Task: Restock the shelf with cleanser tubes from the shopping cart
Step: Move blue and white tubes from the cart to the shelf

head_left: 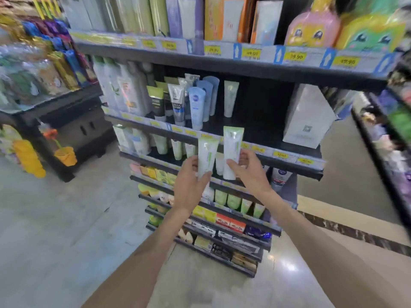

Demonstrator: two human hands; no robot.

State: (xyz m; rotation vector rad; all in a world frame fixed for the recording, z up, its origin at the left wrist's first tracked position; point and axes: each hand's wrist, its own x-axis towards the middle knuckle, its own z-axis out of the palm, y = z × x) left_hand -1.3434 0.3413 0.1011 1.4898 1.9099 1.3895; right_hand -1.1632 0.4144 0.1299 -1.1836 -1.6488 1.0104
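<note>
My left hand [189,181] grips a white cleanser tube with a green top edge [206,154], held upright in front of the shelving. My right hand [249,170] grips a second matching tube [232,150], slightly higher and to the right. Both tubes hover before the front edge of the black shelf [289,162] that carries yellow price tags. On that shelf, one like tube [230,97] stands alone at the back, beside blue tubes [196,107] and grey ones to its left. The shopping cart is out of view.
A white box [308,116] stands on the same shelf at the right, with dark bare shelf space between it and the tubes. Shelves above and below hold boxes, bottles and more tubes. A low black display [66,121] stands left; another rack edges in at right.
</note>
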